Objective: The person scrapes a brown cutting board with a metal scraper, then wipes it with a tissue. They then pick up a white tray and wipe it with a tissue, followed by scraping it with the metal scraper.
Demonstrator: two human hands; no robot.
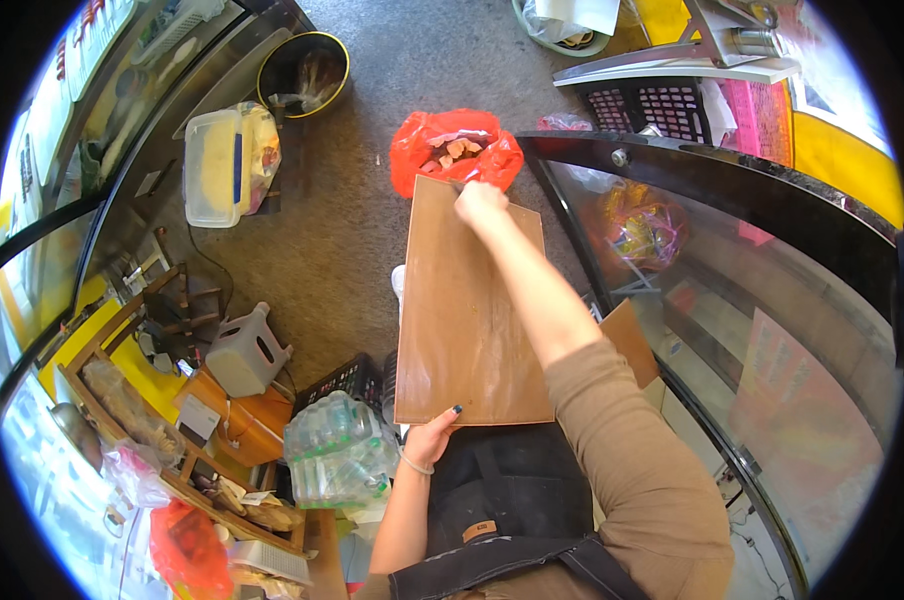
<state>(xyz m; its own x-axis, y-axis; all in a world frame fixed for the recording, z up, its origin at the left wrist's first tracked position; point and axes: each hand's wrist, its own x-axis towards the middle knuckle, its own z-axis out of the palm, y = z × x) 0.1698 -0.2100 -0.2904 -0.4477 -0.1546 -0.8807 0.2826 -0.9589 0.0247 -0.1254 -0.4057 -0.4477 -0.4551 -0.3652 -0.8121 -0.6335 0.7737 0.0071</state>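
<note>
A flat brown rectangular board (472,320) stretches away in front of my body, with a few wet-looking smears on its surface. My left hand (432,437) is closed on its near edge, thumb on top and fingers underneath. At the far end, my right hand (482,207) is closed in a fist over the board. A small dark bit shows beside its knuckles, too little to name. Just past the board's far edge, an open red plastic bag (412,150) sits on the floor, holding pale orange-pink pieces (459,150).
A black bin (338,95) and a clear lidded tub (212,170) stand at the far left. Closer on the left are a grey-white jug (247,352) and wrapped green-tinted bottles (337,450). A black-framed glass case (732,190) borders the right side.
</note>
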